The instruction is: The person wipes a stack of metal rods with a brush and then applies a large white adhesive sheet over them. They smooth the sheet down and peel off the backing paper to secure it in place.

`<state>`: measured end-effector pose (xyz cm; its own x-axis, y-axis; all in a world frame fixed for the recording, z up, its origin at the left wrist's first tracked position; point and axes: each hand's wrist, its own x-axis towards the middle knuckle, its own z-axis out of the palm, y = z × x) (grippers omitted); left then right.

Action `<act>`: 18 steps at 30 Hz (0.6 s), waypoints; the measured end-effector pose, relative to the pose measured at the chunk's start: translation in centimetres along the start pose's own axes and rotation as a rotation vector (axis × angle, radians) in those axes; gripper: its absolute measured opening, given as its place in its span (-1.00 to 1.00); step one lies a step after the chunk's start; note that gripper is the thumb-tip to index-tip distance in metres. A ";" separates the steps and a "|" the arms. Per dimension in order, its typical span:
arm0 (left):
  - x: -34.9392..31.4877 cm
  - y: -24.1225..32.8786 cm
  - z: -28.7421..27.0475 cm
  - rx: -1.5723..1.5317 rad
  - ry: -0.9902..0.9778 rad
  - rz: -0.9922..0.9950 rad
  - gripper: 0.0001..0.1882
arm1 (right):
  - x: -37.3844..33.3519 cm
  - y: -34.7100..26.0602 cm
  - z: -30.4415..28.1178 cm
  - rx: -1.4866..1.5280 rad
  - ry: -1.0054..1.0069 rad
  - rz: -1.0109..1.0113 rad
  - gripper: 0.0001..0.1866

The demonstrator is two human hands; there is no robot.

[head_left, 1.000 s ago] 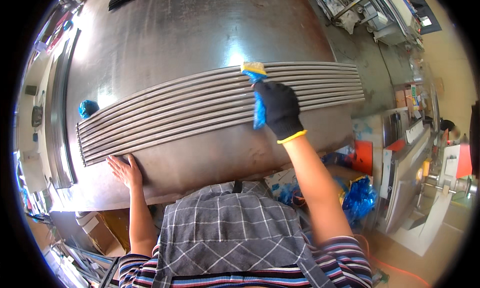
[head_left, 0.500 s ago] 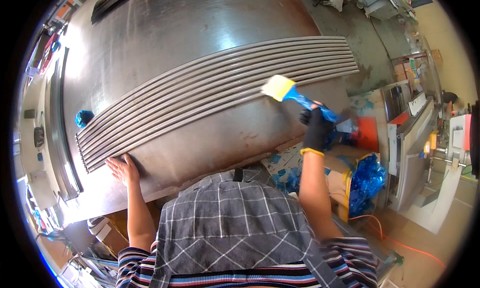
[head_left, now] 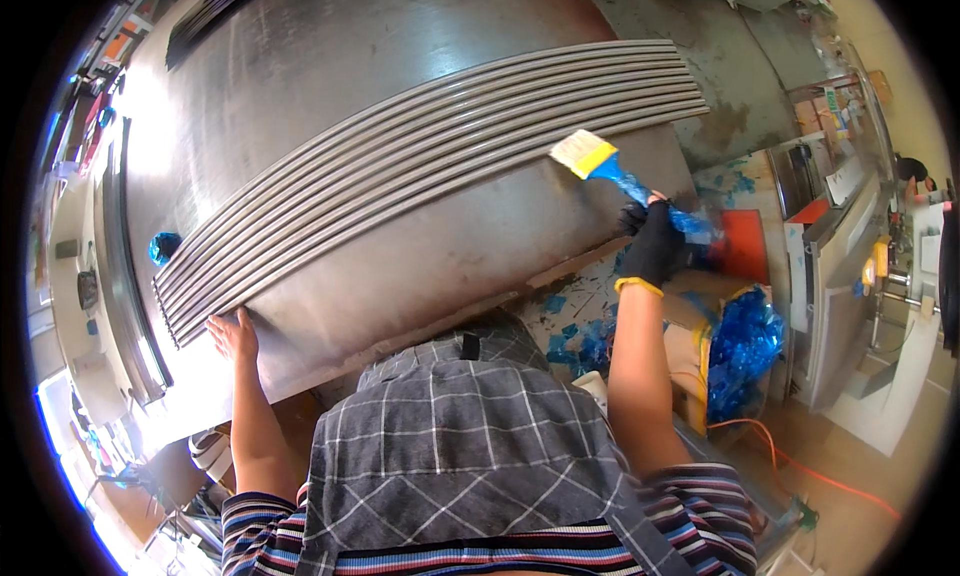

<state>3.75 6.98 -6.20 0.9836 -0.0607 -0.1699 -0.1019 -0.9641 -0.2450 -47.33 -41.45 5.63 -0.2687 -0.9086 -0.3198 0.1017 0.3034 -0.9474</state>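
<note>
Lifted clear of the ridged metal strips (head_left: 420, 166) since a second earlier, the brush (head_left: 610, 171) hung beyond the steel bench's (head_left: 330, 46) right edge, its blue handle clenched in the gloved right hand (head_left: 655, 246), while the bare left hand (head_left: 232, 334) lay flat, fingers spread, at the near-left edge.

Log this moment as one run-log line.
left hand: bare, flat on metal table beside rod bundle | right hand: black glove, holds blue-handled brush | bristles over table's right end, off the rods

Black glove (head_left: 655, 248); blue-handled brush (head_left: 600, 163), yellow ferrule.
</note>
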 end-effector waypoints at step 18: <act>-1.2 0.9 -2.4 -0.117 0.056 0.058 -0.02 | -4.0 -0.8 5.0 -1.247 -0.413 -1.136 -0.74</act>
<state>2.87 5.55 -3.91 0.9837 -0.1281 -0.1259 -0.1436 -0.9820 -0.1230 -41.58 -39.47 7.72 0.5864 -0.7555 0.2921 -0.7416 -0.6458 -0.1815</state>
